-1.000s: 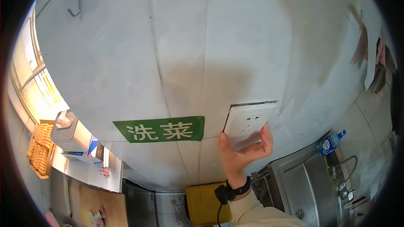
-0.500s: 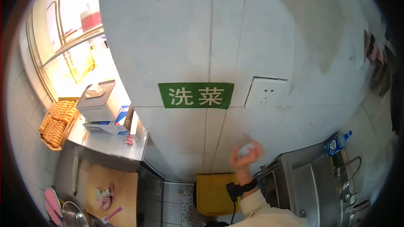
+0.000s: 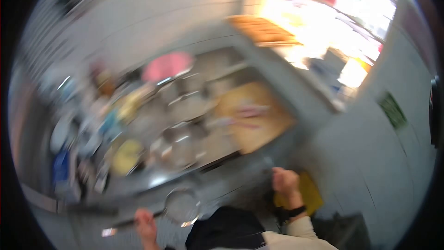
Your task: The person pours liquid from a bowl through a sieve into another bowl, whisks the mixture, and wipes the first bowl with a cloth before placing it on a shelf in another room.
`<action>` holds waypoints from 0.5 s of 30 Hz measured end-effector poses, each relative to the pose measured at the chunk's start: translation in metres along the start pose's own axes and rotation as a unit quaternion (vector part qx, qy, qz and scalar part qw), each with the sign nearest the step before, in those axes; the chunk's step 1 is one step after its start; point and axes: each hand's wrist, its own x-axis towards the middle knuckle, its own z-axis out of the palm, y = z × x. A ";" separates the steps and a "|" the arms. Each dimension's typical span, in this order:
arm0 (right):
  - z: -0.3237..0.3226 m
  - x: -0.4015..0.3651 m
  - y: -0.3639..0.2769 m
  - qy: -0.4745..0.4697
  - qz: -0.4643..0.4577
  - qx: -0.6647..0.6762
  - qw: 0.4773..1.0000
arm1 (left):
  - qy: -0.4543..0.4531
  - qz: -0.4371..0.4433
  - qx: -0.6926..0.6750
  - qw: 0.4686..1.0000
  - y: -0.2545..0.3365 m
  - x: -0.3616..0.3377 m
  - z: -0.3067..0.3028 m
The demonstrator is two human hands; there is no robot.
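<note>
My left hand [image 3: 146, 226] is closed round the dark handle of a round strainer [image 3: 182, 207], whose mesh bowl points right, in front of the counter's edge. My right hand [image 3: 286, 183], with a black band at the wrist, is closed near a yellow bin [image 3: 310, 192]; what it holds, if anything, is too blurred to tell. Beyond it a wooden cutting board [image 3: 263, 132] lies on the metal counter with a pinkish item [image 3: 252, 110] on it. Metal bowls [image 3: 178, 146] stand left of the board.
At the back is a pink round item [image 3: 167, 66]. A yellow bowl [image 3: 126, 157] and a blue-and-white box [image 3: 62, 169] stand at the left. An orange tray [image 3: 266, 30] sits by the bright window. A green sign [image 3: 393, 110] is on the right wall.
The view has swung left from the wall and sink to the crowded counter, with motion blur. My left hand and the strainer have come into view. My right hand's fingers have curled in.
</note>
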 end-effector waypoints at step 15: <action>0.202 0.095 -0.310 -0.647 0.218 0.534 0.498 | 0.466 0.025 0.022 0.884 0.063 -0.057 -0.126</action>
